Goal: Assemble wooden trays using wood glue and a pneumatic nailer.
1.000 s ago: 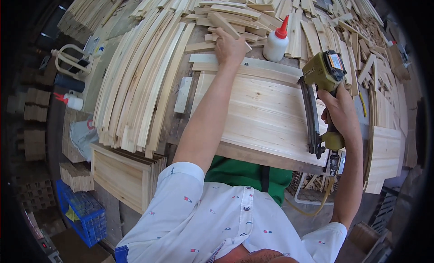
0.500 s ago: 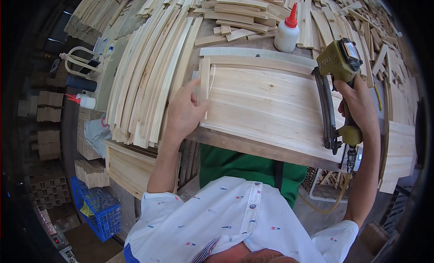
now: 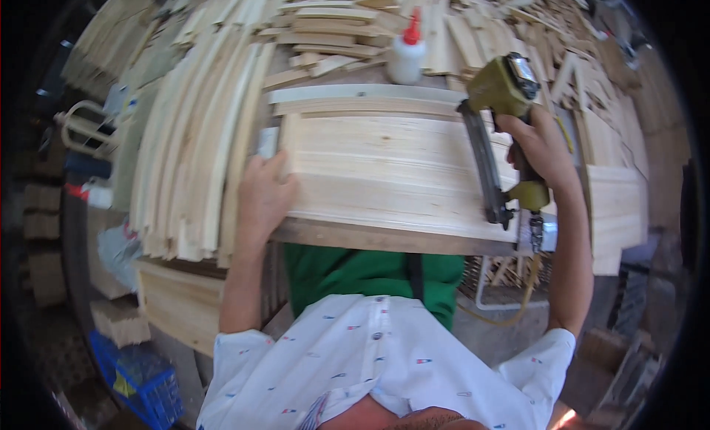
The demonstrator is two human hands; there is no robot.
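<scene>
My right hand (image 3: 547, 150) is wrapped round the handle of an olive-green and black nail gun (image 3: 497, 92), held over the right end of a pale wooden panel (image 3: 377, 167). An air hose (image 3: 534, 282) hangs from the gun's lower end. At the panel's left end, my left hand (image 3: 264, 192) is closed on a short wooden strip (image 3: 290, 138), its fingers bent and slightly blurred. Along the panel's far side runs a longer wooden strip (image 3: 362, 105), with a pale straight bar (image 3: 414, 92) behind it.
A white glue bottle (image 3: 407, 64) with a red cap stands behind the panel. Long wooden slats (image 3: 200, 127) lie stacked at left, with shorter pieces (image 3: 333, 31) piled at the back. A blue crate (image 3: 144, 386) sits at lower left.
The whole view has shifted, moving the bench leftward in the picture. The short strip now lies closer against the panel's left end. My right hand still holds the nail gun.
</scene>
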